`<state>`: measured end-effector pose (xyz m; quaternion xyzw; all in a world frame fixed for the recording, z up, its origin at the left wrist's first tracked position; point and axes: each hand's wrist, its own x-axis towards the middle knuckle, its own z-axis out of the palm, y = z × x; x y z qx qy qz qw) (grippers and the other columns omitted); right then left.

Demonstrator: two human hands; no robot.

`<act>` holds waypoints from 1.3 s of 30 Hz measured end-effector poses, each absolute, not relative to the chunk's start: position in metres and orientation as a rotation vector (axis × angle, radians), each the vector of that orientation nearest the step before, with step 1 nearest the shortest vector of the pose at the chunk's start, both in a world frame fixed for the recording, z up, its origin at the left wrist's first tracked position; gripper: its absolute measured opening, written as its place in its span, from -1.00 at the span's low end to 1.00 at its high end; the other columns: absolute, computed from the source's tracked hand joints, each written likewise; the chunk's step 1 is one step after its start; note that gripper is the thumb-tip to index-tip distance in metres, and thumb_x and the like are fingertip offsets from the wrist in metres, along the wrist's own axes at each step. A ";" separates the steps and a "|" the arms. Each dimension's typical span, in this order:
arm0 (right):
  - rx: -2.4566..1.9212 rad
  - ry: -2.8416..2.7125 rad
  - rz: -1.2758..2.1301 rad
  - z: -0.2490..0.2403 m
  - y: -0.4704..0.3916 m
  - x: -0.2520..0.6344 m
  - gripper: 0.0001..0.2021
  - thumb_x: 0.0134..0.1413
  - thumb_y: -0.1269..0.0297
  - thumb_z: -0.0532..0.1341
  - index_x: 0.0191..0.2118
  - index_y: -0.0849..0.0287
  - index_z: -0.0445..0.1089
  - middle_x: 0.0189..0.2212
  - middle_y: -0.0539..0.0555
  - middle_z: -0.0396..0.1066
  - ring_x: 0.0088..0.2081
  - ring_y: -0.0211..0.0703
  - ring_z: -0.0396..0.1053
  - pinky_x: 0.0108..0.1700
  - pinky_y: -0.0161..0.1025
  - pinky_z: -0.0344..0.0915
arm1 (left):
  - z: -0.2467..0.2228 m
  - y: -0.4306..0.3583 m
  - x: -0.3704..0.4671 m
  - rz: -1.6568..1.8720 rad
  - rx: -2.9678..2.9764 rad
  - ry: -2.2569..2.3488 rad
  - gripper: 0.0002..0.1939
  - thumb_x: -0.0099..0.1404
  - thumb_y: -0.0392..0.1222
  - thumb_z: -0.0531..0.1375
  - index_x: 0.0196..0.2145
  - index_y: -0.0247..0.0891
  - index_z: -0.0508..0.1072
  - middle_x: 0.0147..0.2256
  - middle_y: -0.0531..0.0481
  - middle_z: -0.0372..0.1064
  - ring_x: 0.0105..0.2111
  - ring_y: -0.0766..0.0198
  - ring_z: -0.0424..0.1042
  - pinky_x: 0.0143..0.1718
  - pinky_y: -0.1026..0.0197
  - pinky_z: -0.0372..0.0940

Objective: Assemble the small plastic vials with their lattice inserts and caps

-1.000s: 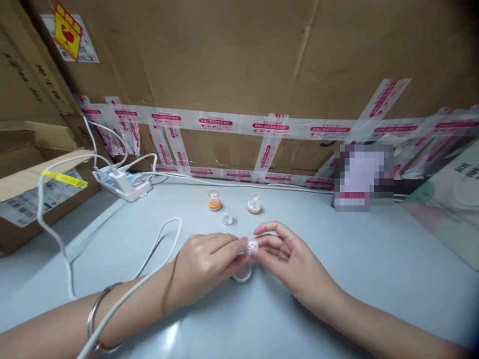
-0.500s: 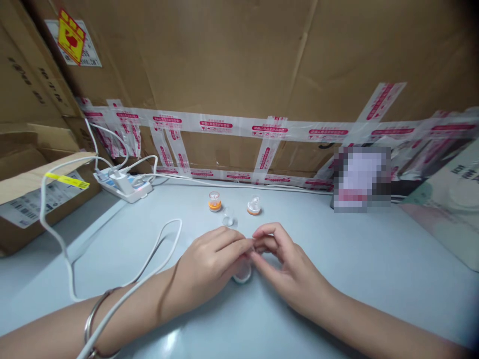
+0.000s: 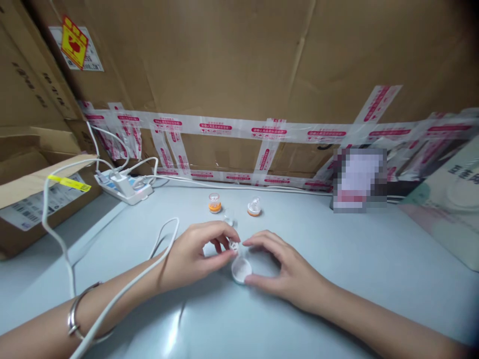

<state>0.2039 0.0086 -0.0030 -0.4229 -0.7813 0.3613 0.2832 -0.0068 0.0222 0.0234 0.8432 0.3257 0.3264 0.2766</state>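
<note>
Between the thumb and fingers of my left hand (image 3: 204, 254) is a small white ring-shaped piece (image 3: 234, 246), too small to make out fully. Just below it a round, shallow white cap (image 3: 241, 270) lies on the table, its white inside facing up. My right hand (image 3: 284, 267) curves around the right of this cap with fingers apart, the thumb tip at its edge. Beyond my hands stand two small clear pieces with orange bases, one on the left (image 3: 214, 204) and one on the right (image 3: 254, 207). A clear piece (image 3: 229, 218) sits partly behind my left hand.
A white cable (image 3: 123, 286) crosses over my left forearm. At the back left are a power strip (image 3: 125, 187) with plugs and an opened cardboard box (image 3: 48, 199). A large taped carton (image 3: 224, 65) walls off the back. A blurred-out upright object (image 3: 359, 179) stands right.
My hands have moved apart. My left hand shifted slightly left with the white ring-shaped piece now visible in its fingers; my right hand opened beside the cap, which is now uncovered.
</note>
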 end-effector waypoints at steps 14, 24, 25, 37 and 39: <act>-1.138 -2.223 0.849 -0.009 0.009 0.199 -0.72 -0.17 0.30 0.35 -0.23 0.04 0.43 -0.31 0.00 0.36 -0.18 -0.12 0.31 -0.08 -0.12 0.13 | 0.011 0.017 -0.003 0.715 2.441 0.724 -0.89 0.24 -0.39 0.12 -0.34 -0.35 0.45 -0.35 -0.06 0.45 -0.34 0.32 0.43 -0.26 0.34 0.29; -1.087 -2.200 0.788 -0.013 0.011 0.199 -0.71 -0.19 0.34 0.34 -0.23 0.10 0.41 -0.30 0.00 0.40 -0.19 -0.12 0.33 -0.09 -0.11 0.11 | 0.019 0.019 -0.005 0.768 2.507 0.740 -0.79 0.27 -0.36 0.09 -0.17 -0.37 0.47 -0.35 -0.12 0.45 -0.33 0.27 0.42 -0.27 0.29 0.32; -1.084 -2.201 0.787 -0.013 0.011 0.199 -0.71 -0.18 0.33 0.34 -0.23 0.10 0.41 -0.30 0.00 0.40 -0.19 -0.12 0.33 -0.09 -0.11 0.11 | 0.020 0.019 -0.005 0.758 2.510 0.734 -0.78 0.27 -0.36 0.09 -0.16 -0.36 0.47 -0.34 -0.12 0.44 -0.33 0.27 0.42 -0.28 0.29 0.32; -1.099 -2.237 0.755 -0.011 0.009 0.195 -0.74 -0.17 0.35 0.32 -0.25 0.05 0.42 -0.34 -0.02 0.40 -0.22 -0.15 0.33 -0.11 -0.14 0.13 | 0.015 0.017 -0.004 0.680 2.573 0.755 -0.83 0.27 -0.38 0.07 -0.31 -0.34 0.46 -0.38 -0.07 0.37 -0.37 0.32 0.37 -0.33 0.35 0.26; -1.090 -2.254 0.738 -0.011 0.008 0.194 -0.77 -0.15 0.35 0.31 -0.26 0.06 0.42 -0.35 -0.02 0.40 -0.22 -0.14 0.32 -0.12 -0.14 0.13 | 0.014 0.016 -0.004 0.655 2.575 0.763 -0.83 0.27 -0.40 0.05 -0.33 -0.33 0.45 -0.39 -0.06 0.35 -0.39 0.34 0.36 -0.35 0.36 0.25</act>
